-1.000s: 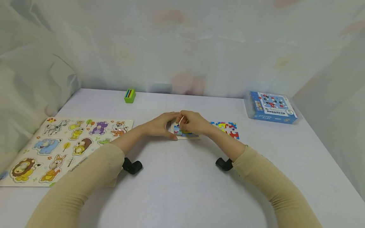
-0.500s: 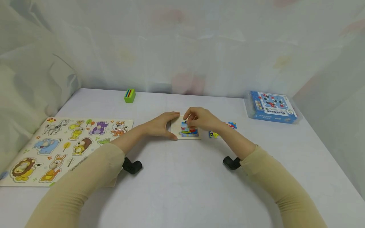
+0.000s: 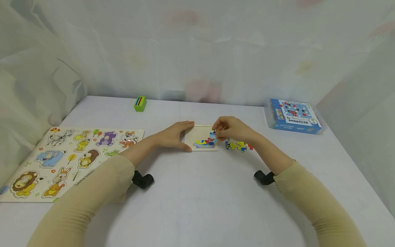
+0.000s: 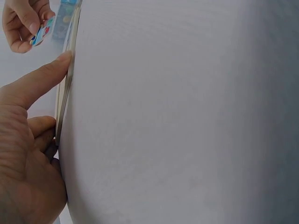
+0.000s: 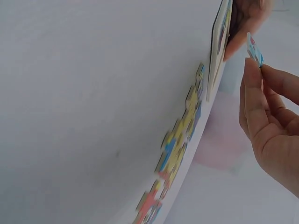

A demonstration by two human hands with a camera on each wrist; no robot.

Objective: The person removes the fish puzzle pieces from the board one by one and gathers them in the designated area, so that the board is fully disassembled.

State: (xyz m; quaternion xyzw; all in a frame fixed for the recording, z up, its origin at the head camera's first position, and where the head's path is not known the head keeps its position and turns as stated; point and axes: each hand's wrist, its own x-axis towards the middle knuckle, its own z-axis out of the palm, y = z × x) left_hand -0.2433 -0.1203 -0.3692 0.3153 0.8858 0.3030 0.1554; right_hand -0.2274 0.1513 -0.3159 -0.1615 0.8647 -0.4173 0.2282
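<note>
A small wooden puzzle tray (image 3: 200, 132) lies mid-table, with joined colourful pieces (image 3: 205, 145) along its near edge and bare wood behind them. My left hand (image 3: 172, 136) holds the tray's left end, thumb at the near edge and fingers at the far one; in the left wrist view the thumb lies along the tray's rim (image 4: 70, 70). Over the tray's right end, my right hand (image 3: 232, 128) pinches a light-blue puzzle piece (image 3: 213, 137) between thumb and fingers. In the right wrist view this piece (image 5: 254, 50) is tilted, clear of the tray.
Loose puzzle pieces (image 3: 237, 145) lie just right of the tray, partly under my right forearm. A large animal puzzle board (image 3: 69, 154) covers the left side. A green block (image 3: 140, 104) stands at the back, a blue box (image 3: 296, 116) at the back right.
My right hand has moved rightward from the tray's middle to its right end, holding the light-blue piece and uncovering the joined pieces. My left hand stays at the tray's left end.
</note>
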